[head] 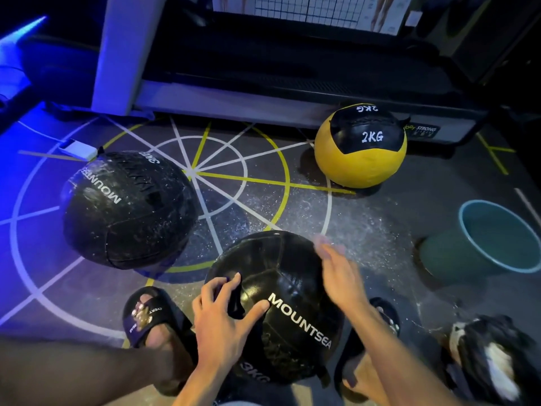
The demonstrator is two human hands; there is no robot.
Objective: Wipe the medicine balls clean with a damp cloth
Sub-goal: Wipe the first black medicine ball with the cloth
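Your left hand (222, 317) pinched a dark cloth (235, 303) against the near black ball (281, 291) between your feet; your right hand (336, 268), fingers loose and blurred, rested on its top. I judged this ball mid-wipe. The far black ball (126, 209) looked wet already, the yellow ball (360, 146) seemingly still waiting beyond the bucket (494, 238).

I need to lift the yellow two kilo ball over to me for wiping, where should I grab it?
Cup the yellow 2KG medicine ball with both hands on its left and right flanks, coming from the front. It is a smooth round ball with no handle visible, and the treadmill base stands close behind it, so a rear approach looks blocked.
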